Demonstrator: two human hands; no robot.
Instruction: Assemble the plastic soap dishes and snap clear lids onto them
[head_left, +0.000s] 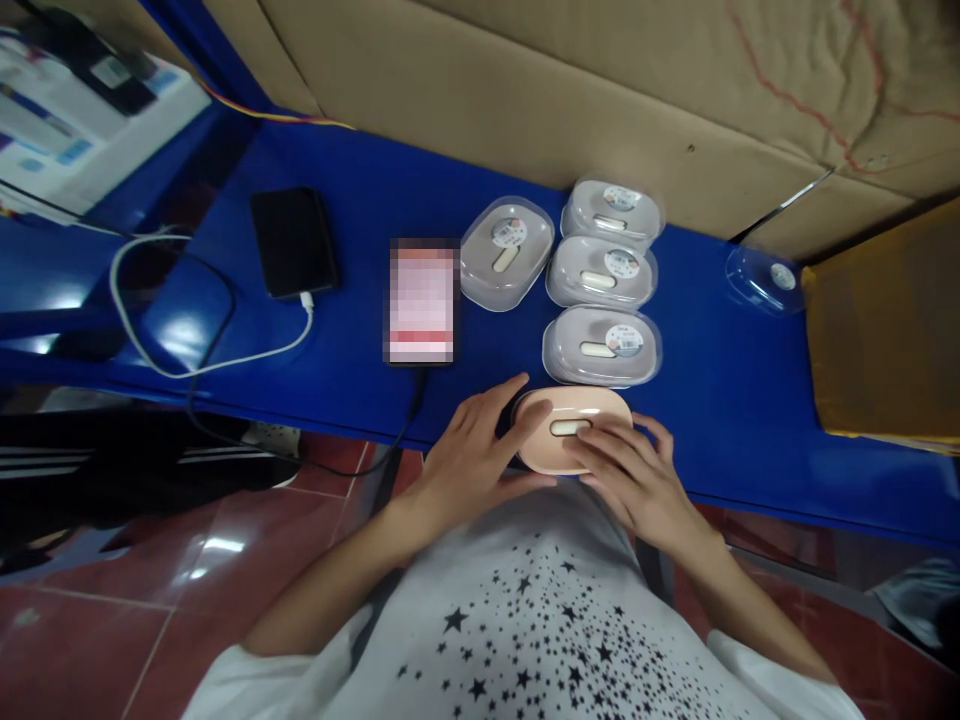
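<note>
A peach oval plastic box [574, 425] with a cream bar-shaped handle on its lid sits at the near edge of the blue table [697, 400]. My left hand [476, 455] grips its left end, with the fingers spread over the rim. My right hand [630, 475] lies across its right side, the fingers resting on the lid next to the handle. The underside of the box is hidden. Just beyond it stand several grey oval boxes [601, 345] in clear plastic covers, the closest one close to the peach lid.
A phone with a blurred screen [421, 302] lies left of the boxes. Further left is a black power bank [294, 243] with a looped white cable [210, 325]. A clear plastic cover [763, 280] lies at the right. Cardboard [562, 90] walls the far side.
</note>
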